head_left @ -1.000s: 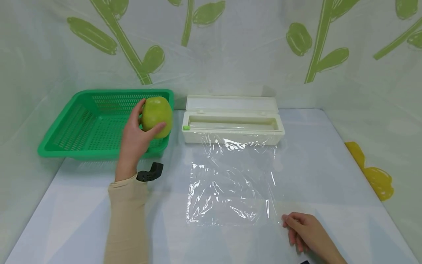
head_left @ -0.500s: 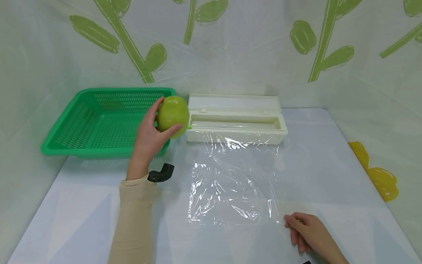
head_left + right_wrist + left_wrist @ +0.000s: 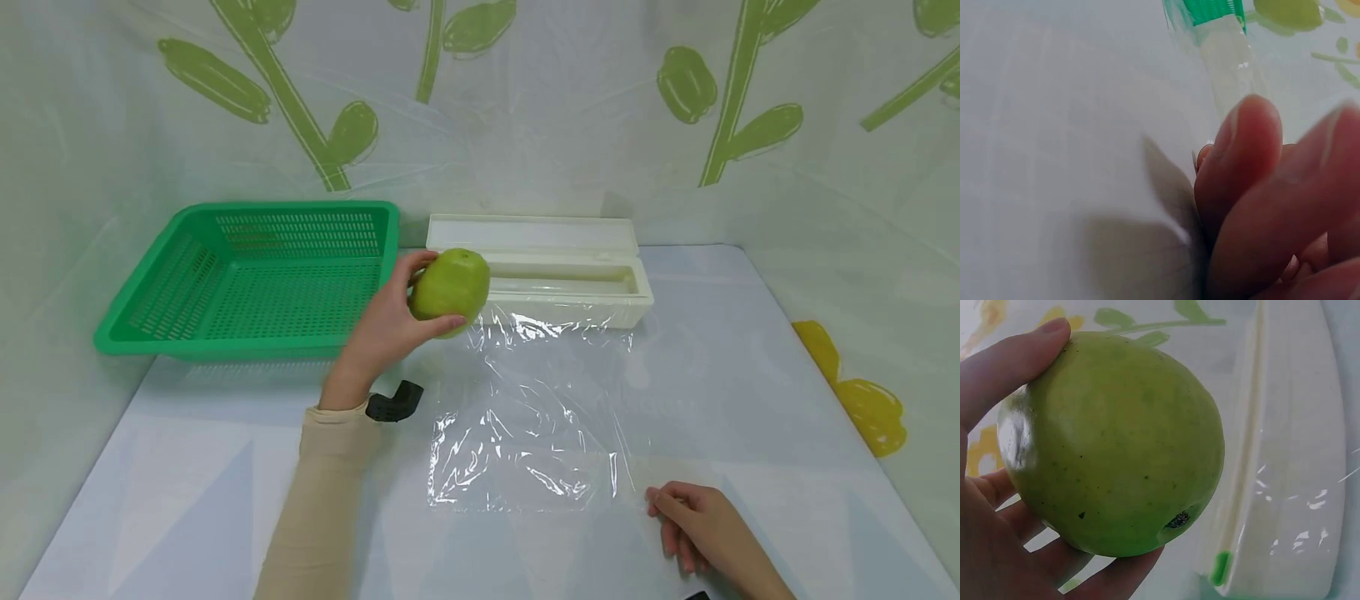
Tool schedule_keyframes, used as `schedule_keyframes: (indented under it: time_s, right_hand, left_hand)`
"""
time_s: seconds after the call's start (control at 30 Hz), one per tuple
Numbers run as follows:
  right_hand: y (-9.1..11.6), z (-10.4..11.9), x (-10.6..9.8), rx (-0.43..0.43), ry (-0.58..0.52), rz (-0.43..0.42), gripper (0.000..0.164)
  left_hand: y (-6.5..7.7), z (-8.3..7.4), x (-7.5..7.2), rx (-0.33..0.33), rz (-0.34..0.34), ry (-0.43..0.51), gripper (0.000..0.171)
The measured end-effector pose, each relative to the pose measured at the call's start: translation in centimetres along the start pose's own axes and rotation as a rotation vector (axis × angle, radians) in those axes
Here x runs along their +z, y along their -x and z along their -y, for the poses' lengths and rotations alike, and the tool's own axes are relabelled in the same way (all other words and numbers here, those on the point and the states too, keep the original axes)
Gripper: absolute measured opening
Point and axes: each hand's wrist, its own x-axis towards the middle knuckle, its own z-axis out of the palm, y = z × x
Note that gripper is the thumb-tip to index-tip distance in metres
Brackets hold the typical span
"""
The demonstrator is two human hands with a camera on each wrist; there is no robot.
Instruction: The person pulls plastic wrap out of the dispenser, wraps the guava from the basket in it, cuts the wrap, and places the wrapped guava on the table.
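My left hand (image 3: 390, 321) holds a green apple (image 3: 452, 287), thumb on its near side and fingers curled round the far side. The left wrist view shows the apple (image 3: 1113, 444) filling the grasp, its dark blossom end facing low right. Below it, a sheet of clear cling film (image 3: 525, 417) runs forward from a white dispenser box (image 3: 558, 312) with its lid raised; the apple overlaps the box's left part. Close by the film's front right corner, my right hand (image 3: 705, 525) rests on the table, fingers loosely curled. No film shows between its fingers (image 3: 1241, 144) in the right wrist view.
A green slotted plastic basket (image 3: 210, 343) stands at the back left, just left of the box. Behind both hangs a pale curtain (image 3: 555, 108) with a leaf pattern. A light patterned cloth covers the table (image 3: 172, 500).
My left hand has carried the apple rightward from over the basket's right edge to in front of the dispenser box's left part, a little lower at the end. The right hand has stayed put.
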Motion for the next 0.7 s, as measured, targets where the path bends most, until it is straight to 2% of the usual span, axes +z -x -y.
schedule_keyframes:
  time_s: [0.27,0.43,0.53,0.7]
  right_hand:
    - [0.1,-0.3,-0.1,-0.05,0.02,0.026,0.042]
    - [0.0,-0.5,0.0,-0.048,0.009,0.022,0.042]
    - [0.0,-0.4,-0.1,-0.059,0.011,0.021,0.042]
    - [-0.1,-0.4,-0.1,-0.058,0.019,0.019,0.043]
  left_hand:
    - [0.0,-1.2,3.5,0.058,0.21,-0.022,0.078]
    - [0.0,-1.4,5.3,0.106,0.281,-0.07,0.073]
    - [-0.1,-1.2,6.5,0.149,0.322,-0.137,0.072]
    - [0.0,-1.3,8.7,0.255,0.36,-0.318,0.072]
